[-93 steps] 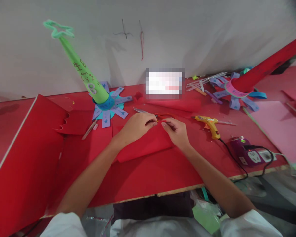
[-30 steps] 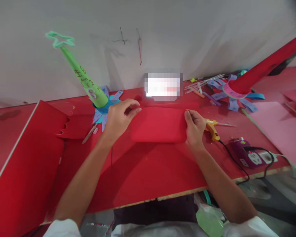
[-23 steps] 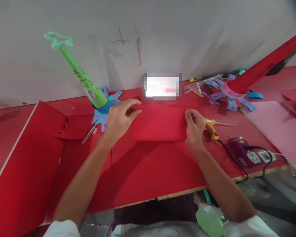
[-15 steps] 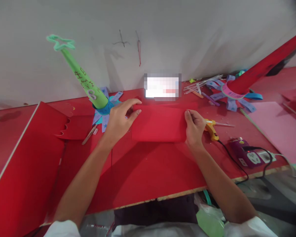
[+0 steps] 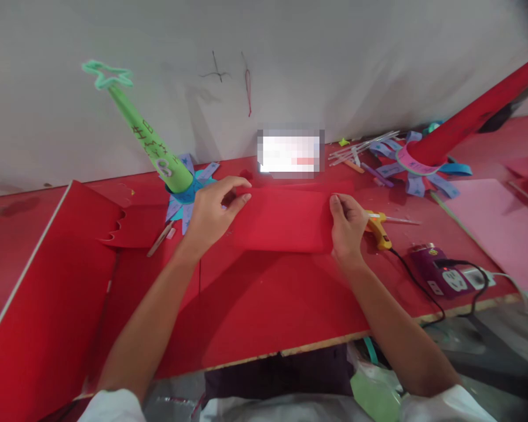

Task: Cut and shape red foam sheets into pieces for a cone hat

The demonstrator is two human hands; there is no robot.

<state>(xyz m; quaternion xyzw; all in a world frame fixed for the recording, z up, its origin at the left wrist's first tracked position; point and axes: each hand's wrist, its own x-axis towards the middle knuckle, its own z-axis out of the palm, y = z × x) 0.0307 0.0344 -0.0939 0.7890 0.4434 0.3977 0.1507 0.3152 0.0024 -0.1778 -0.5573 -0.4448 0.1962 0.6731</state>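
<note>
A folded sheet of red paper (image 5: 286, 223) is held up in front of me over the red table. My left hand (image 5: 213, 214) is curled at its upper left corner, index fingertip behind the top edge and thumb in front. At the right edge, my right hand (image 5: 348, 220) pinches the sheet between thumb and bent fingers. Just beyond that hand lies a yellow hot glue gun (image 5: 379, 230) with a clear glue stick in its back. Beside my left hand stands a green paper cone (image 5: 158, 149) with writing on it and a mint star on top.
A large red board (image 5: 48, 299) stands tilted at the left. A blurred bright screen (image 5: 290, 153) leans on the wall. Purple power socket (image 5: 442, 274) with cables, pink paper (image 5: 493, 228) and a red cone (image 5: 479, 117) are at the right. Tweezers (image 5: 159, 239) lie left.
Both hands keep their places on the red paper, which has tilted very slightly. The view has shifted a little; nothing was let go.
</note>
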